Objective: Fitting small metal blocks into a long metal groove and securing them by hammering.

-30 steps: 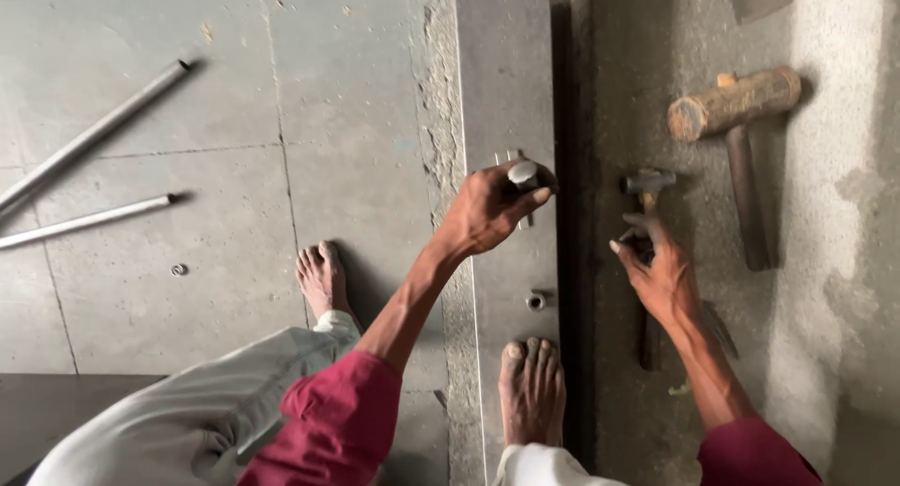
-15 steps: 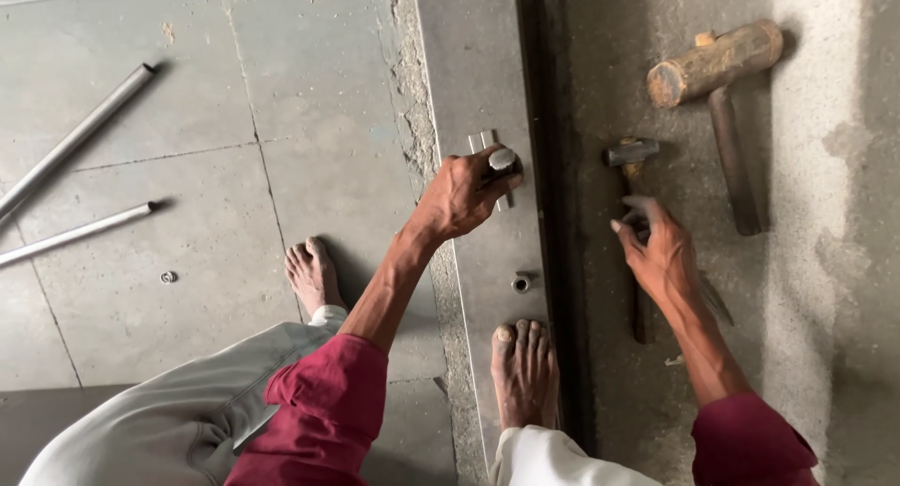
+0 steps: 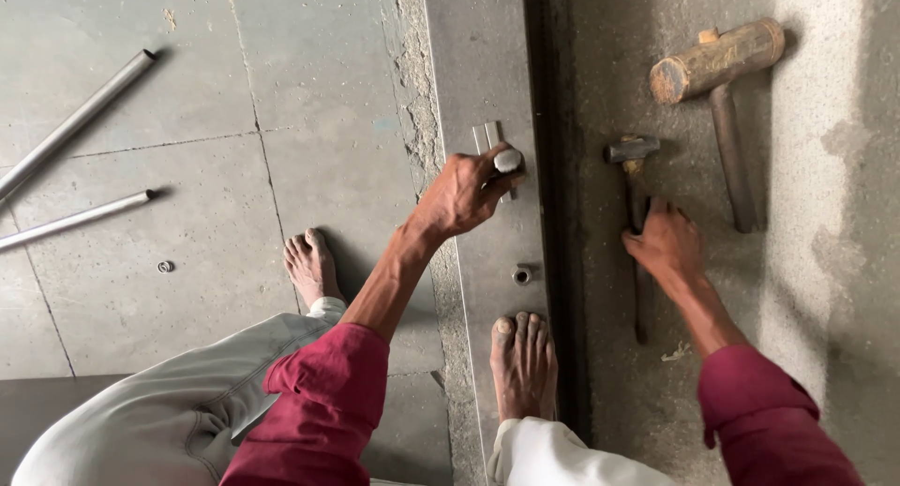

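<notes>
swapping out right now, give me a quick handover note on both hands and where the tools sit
Left hand: closed around a short metal punch, held against the small metal bracket on the grey metal panel.
Right hand: resting on the handle of the small hammer, which lies on the concrete floor; not lifted.
Nearby: wooden mallet beyond the hammer, a small ring-shaped fitting on the panel by the foot, two metal pipes off to the left.
Done: punch placed. Left: no striking visible yet.

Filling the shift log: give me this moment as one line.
left hand: holds small round-ended metal tool on grey steel plate | right hand: on small steel hammer | big wooden mallet: untouched
</notes>
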